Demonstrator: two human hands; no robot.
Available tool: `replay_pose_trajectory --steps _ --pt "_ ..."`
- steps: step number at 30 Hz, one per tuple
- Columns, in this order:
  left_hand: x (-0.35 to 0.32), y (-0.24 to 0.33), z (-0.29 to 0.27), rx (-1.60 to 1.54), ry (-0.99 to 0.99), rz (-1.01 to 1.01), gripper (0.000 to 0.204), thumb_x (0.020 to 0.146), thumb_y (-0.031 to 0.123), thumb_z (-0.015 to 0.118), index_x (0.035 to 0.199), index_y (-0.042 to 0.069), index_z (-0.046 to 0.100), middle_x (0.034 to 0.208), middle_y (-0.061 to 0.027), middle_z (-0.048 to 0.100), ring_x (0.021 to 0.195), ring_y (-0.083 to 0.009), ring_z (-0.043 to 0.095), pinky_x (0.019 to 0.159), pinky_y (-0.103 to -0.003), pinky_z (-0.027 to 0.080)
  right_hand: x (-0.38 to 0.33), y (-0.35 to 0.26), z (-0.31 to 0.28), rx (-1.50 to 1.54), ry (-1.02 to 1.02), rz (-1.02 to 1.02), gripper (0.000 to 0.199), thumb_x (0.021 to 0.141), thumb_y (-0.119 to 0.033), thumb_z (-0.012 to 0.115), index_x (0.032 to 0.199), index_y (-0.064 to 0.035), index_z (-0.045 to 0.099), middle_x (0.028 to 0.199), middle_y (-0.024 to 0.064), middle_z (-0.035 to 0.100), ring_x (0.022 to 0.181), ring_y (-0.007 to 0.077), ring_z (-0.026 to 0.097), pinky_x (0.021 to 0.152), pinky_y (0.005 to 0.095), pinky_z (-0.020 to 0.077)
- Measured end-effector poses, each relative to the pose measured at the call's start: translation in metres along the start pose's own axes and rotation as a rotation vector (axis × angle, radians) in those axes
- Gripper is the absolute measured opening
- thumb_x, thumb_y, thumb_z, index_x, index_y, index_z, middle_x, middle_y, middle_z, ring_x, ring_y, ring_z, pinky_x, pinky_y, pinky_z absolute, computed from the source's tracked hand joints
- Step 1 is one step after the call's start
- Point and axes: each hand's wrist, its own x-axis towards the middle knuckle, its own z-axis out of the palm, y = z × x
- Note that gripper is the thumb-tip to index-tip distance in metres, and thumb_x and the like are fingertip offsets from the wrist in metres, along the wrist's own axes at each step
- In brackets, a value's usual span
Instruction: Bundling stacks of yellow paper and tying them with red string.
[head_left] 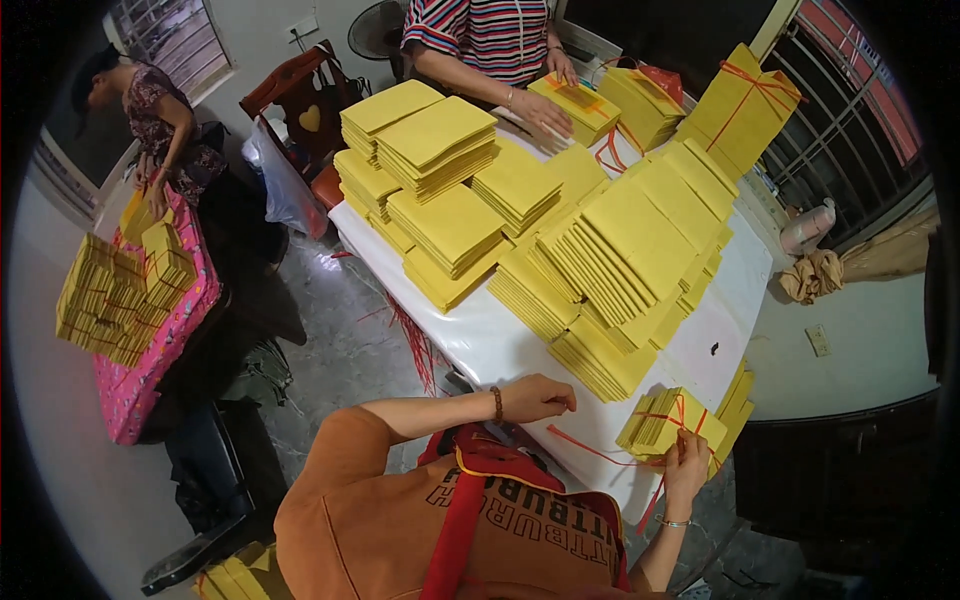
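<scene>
At the table's near right corner lies a small bundle of yellow envelopes (655, 430) with red string (682, 408) crossed over its top. My right hand (686, 462) is at the near side of this bundle, fingers pinched on the string. A loose length of string runs left from the bundle across the white tabletop. My left hand (538, 397), a beaded bracelet on its wrist, hovers by the near table edge with curled fingers. Whether anything is inside them is hidden. More envelopes lie just right of the bundle.
Tall stacks of yellow envelopes (620, 240) cover much of the white table (735, 300). Across it, a person in a striped shirt (480, 40) handles a tied bundle. At left, another person (165, 120) works at a pink-covered table (125, 400). Red strings (415, 345) hang off the left edge.
</scene>
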Motion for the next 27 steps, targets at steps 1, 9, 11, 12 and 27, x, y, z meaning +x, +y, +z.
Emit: replay_pose_trajectory --steps 1,9,11,12,27 --pt "-0.002 -0.002 -0.006 -0.014 0.015 -0.011 0.015 0.082 0.009 0.053 0.095 0.004 0.057 0.084 -0.0083 0.062 0.078 -0.0167 0.060 0.069 -0.027 0.047 -0.002 -0.002 0.001 -0.035 0.003 0.012 0.025 0.074 -0.006 0.054 0.099 -0.0053 0.057 0.094 0.0124 0.055 0.086 0.0303 0.054 0.073 0.0379 0.0445" --pt "-0.024 -0.018 -0.052 -0.118 0.265 -0.020 0.018 0.080 0.016 0.050 0.092 0.004 0.058 0.077 -0.0062 0.062 0.075 -0.0156 0.060 0.066 -0.027 0.046 0.009 -0.016 -0.001 -0.038 -0.113 0.095 0.032 0.069 -0.005 0.053 0.100 -0.0013 0.055 0.094 0.0152 0.056 0.088 0.0336 0.054 0.074 0.0388 0.0440" --pt "-0.035 -0.021 -0.050 -0.136 0.377 0.026 0.019 0.079 0.017 0.050 0.089 0.005 0.058 0.072 -0.0050 0.062 0.070 -0.0141 0.060 0.064 -0.027 0.046 0.015 -0.008 -0.012 -0.004 -0.302 0.175 0.038 0.079 -0.020 0.050 0.109 0.0042 0.053 0.106 0.0238 0.054 0.097 0.0372 0.051 0.086 0.0401 0.0389" --pt "-0.043 -0.023 -0.049 -0.132 0.457 -0.004 0.019 0.079 0.017 0.050 0.089 0.005 0.058 0.072 -0.0050 0.062 0.070 -0.0141 0.060 0.064 -0.027 0.046 0.022 -0.004 -0.009 0.033 -0.375 0.205 0.042 0.078 -0.019 0.049 0.112 0.0062 0.050 0.108 0.0235 0.053 0.098 0.0346 0.051 0.085 0.0385 0.0404" --pt "-0.007 0.171 -0.267 0.475 0.587 0.321 0.058 0.076 0.003 0.049 0.132 0.006 0.035 0.077 -0.0062 0.059 0.071 -0.0092 0.053 0.069 -0.022 0.044 0.032 0.013 -0.005 0.032 -0.228 -0.004 0.028 0.071 -0.011 0.053 0.097 -0.0047 0.055 0.085 0.0138 0.060 0.077 0.0310 0.058 0.066 0.0405 0.0451"
